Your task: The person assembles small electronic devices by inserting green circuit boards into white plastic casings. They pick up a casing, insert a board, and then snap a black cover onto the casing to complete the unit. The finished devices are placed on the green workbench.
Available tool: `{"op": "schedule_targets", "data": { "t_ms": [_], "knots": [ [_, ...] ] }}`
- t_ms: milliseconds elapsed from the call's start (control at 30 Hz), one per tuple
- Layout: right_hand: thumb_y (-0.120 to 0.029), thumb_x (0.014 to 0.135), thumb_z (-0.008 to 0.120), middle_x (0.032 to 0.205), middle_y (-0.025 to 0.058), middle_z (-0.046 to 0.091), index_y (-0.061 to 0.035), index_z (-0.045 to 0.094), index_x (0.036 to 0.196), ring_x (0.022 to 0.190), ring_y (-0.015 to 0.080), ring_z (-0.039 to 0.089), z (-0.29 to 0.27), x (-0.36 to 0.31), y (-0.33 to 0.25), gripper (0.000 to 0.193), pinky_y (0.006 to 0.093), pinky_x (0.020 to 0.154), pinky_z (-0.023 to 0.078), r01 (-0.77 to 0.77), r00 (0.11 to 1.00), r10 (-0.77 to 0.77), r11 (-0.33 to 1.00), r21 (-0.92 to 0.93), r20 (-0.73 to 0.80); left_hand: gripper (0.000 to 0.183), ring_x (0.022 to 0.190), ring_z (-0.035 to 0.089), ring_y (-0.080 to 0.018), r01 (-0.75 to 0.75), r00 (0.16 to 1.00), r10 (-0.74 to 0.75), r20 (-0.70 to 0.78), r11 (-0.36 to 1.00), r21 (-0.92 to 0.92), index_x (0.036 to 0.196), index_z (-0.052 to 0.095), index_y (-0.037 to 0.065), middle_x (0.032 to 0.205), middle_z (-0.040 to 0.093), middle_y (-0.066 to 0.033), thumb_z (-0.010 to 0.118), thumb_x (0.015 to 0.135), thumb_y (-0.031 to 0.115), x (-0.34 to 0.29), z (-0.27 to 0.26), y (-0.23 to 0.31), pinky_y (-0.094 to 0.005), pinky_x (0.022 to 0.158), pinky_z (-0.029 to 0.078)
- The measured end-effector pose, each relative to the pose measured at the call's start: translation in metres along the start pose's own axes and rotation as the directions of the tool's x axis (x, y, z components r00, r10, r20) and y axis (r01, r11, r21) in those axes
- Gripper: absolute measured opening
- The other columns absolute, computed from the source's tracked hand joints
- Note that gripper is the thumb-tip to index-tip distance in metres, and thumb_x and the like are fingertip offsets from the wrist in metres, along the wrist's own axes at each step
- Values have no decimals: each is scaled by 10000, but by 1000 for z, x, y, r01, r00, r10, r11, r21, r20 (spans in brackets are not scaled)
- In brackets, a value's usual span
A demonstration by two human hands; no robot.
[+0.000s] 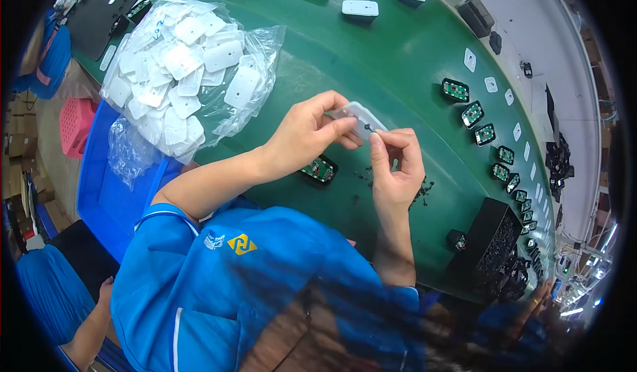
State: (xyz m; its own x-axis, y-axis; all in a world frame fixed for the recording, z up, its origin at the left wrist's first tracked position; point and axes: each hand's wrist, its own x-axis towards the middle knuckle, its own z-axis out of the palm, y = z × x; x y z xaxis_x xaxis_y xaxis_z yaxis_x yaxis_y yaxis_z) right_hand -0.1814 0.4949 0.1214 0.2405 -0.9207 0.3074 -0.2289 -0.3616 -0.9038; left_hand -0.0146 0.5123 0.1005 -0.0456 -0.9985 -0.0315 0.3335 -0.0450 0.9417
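Observation:
My left hand [308,132] is closed on a white plastic cover [361,113], held tilted above the green table. Close against the cover, the thumb and fingers of my right hand [398,166] are pinched at a small black part [368,127] on its face. How far that part sits in the cover cannot be made out. Below my left wrist lies a black housing [320,170] with a green circuit board, partly hidden by my forearm. Loose small black parts [423,189] are scattered on the table behind my right hand.
A clear plastic bag [265,50] heaped with white covers lies left, beside a blue bin [99,193]. Black housings with circuit boards [472,115] and white covers [491,84] line the right edge. A black box [494,236] stands near right. Another person's arm [93,325] shows lower left.

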Motion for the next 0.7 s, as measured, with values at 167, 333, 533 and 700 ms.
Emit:
{"op": "schedule_targets", "data": {
  "t_ms": [167,333,533,700],
  "knots": [
    [1,834,651,792,45,523,-11,590,869,633,83,477,10,0,-3,71,209,533,379,6,999,-5,1000,25,-33,198,759,673,-159,18,1000,-18,-3,1000,24,1008,546,-37,891,663,-129,572,930,143,-2,0,1,-265,695,535],
    [16,747,684,788,82,583,-29,617,893,631,207,531,13,4,8,167,297,525,422,413,898,-441,835,-363,8,191,734,665,-149,153,988,-153,10,980,-124,962,549,-30,856,665,-119,592,922,152,-5,4,8,-258,663,533],
    [6,775,681,787,70,584,-21,617,862,642,192,538,8,1,4,111,292,556,425,301,952,-305,911,-281,30,163,716,656,-125,76,997,-75,24,997,-34,945,549,-11,858,659,-95,599,917,141,-6,4,3,-246,656,528],
    [-26,855,654,833,2,535,-12,595,841,685,32,476,9,-3,1,62,174,550,356,-143,990,135,964,222,51,119,823,648,-145,-18,1000,18,-3,1000,-2,955,548,-26,946,602,-77,583,917,81,-10,5,1,-256,728,535]
  ]
}}
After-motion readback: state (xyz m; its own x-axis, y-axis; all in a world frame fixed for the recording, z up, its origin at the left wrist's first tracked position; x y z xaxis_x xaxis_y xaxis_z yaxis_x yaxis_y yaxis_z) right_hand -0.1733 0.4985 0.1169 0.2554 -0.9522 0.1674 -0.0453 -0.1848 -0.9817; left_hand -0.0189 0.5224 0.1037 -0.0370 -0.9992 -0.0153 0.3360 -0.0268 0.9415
